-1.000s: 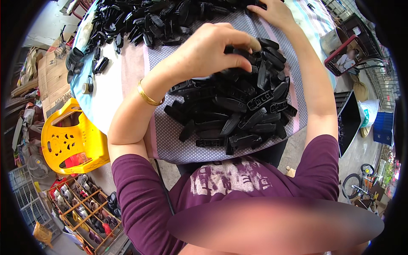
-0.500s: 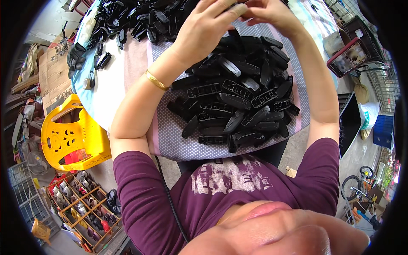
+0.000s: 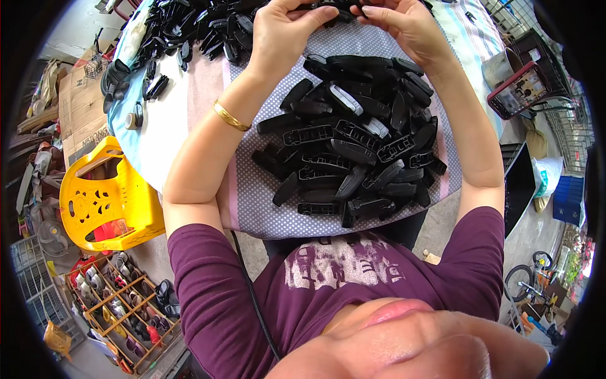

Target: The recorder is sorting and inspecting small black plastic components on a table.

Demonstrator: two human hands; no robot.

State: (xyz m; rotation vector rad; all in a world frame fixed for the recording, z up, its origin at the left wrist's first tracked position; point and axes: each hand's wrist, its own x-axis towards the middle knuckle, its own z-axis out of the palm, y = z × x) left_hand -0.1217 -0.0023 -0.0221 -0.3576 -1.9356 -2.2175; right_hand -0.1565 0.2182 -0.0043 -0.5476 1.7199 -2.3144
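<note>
Both of my hands are at the far edge of the view, raised past a heap of black plastic pieces [image 3: 353, 148]. My left hand [image 3: 284, 31] pinches with thumb and fingers around a black plastic piece [image 3: 333, 16], most of it hidden or cut off by the upper edge. Facing it, my right hand [image 3: 407, 28] has thumb and fingertips pressed together close to that piece; what lies between them is too small to make out. The heaped pieces are long and curved, some showing ribbed, hollow insides. A few catch the light and look greyish.
A larger pile of black pieces [image 3: 208, 28] covers the far left of the cloth-covered table [image 3: 271, 218]. A yellow plastic chair [image 3: 113, 202] stands at left, above a shoe rack [image 3: 126, 309]. A phone [image 3: 521, 91] is propped at the right edge. A black cable [image 3: 252, 309] hangs down my front.
My hands have moved apart slightly and lower at the far edge, the left one shifting to the left. The far side of the near heap is more exposed.
</note>
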